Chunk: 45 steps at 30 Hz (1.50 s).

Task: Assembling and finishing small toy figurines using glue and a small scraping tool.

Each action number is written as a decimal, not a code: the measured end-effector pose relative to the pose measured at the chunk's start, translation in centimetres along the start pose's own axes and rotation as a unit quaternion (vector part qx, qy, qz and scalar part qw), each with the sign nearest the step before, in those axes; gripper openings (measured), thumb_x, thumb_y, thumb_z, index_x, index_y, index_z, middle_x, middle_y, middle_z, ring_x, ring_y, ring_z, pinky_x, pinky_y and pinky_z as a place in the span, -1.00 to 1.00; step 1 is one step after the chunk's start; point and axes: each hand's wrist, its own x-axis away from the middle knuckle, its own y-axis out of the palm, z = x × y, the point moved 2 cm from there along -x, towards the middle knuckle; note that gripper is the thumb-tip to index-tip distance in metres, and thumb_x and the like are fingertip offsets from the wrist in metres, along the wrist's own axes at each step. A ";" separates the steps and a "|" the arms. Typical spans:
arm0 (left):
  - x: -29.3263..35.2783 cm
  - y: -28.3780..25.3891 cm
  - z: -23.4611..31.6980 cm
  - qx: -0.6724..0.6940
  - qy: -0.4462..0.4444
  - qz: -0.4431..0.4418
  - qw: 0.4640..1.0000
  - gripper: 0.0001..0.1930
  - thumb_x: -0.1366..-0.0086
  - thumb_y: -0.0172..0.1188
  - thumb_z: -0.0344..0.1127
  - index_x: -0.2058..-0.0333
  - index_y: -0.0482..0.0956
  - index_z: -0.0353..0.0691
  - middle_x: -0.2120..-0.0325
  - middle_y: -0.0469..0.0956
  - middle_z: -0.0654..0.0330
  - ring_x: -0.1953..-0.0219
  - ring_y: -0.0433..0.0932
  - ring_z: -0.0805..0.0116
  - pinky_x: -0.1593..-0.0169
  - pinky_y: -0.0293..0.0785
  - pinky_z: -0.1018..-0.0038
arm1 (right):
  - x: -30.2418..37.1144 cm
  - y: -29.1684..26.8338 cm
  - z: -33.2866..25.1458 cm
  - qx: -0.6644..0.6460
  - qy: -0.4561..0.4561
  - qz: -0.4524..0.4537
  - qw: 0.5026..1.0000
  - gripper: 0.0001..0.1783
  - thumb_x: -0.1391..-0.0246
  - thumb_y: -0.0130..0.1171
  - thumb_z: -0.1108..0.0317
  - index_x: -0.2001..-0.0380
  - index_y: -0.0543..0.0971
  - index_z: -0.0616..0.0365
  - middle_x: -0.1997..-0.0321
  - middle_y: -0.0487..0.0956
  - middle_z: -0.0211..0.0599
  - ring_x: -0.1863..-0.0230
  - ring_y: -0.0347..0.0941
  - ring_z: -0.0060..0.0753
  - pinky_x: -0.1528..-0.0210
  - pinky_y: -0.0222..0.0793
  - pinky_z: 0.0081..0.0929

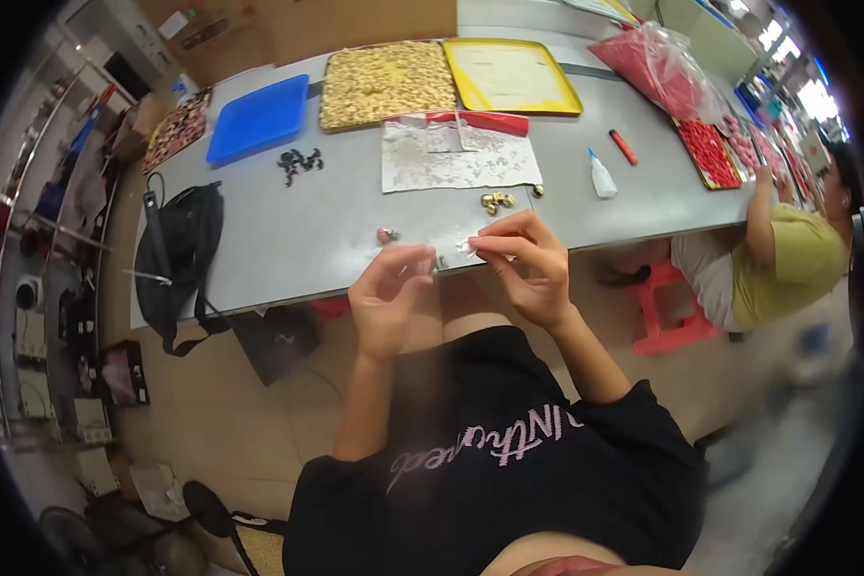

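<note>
My left hand (391,293) is raised at the table's near edge, its thumb and fingers curled together in a pinch. A tiny greyish piece (441,262) shows at its fingertips, too small to name. Facing it, my right hand (536,274) pinches a small white piece (465,248) between thumb and forefinger. The two hands are a short gap apart. Just beyond the left hand lies a small pink and green piece (386,234). Several shiny gold-coloured pieces (496,203) sit on the table beyond my right hand.
Behind the hands lies a white sheet (403,173) with flakes. Farther back are a blue tray (258,120), a tray of yellowish pieces (389,84) and a yellow-rimmed tray (573,104). A glue bottle (602,180) and red marker (623,147) lie right; a black bag (184,254) left. A co-worker (787,264) sits right.
</note>
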 end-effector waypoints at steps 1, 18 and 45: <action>0.3 0.7 0.0 0.005 -0.007 -0.007 1.000 -0.70 -0.06 0.09 -0.70 0.18 0.48 -0.40 0.27 0.48 0.19 0.23 0.44 0.47 0.12 0.38 0.60 | 0.5 -0.1 0.4 -0.039 0.012 0.036 0.999 -0.74 0.23 0.21 0.67 0.37 0.56 0.20 0.39 0.51 -0.22 0.39 0.46 -0.35 0.33 0.38 -0.52; -0.1 1.4 -2.7 0.035 -0.096 -0.038 0.994 -0.80 -0.22 0.08 -0.45 0.18 0.45 -0.38 0.26 0.42 0.22 0.21 0.41 0.47 0.09 0.31 0.57 | 0.2 0.0 3.3 -0.036 0.092 -0.033 0.995 -0.74 0.12 0.20 0.48 0.29 0.45 0.28 0.31 0.52 -0.19 0.22 0.46 -0.30 0.14 0.34 -0.46; -3.2 -4.9 -2.8 -0.315 0.060 0.088 0.943 -0.79 -0.12 0.05 -0.67 0.23 0.48 -0.43 0.26 0.35 0.11 0.26 0.45 0.36 0.20 0.55 0.48 | -1.0 0.4 10.9 0.353 0.236 -0.044 0.904 -0.72 0.04 0.12 0.29 0.29 0.41 0.22 0.24 0.28 -0.06 0.13 0.19 -0.07 0.05 0.15 -0.26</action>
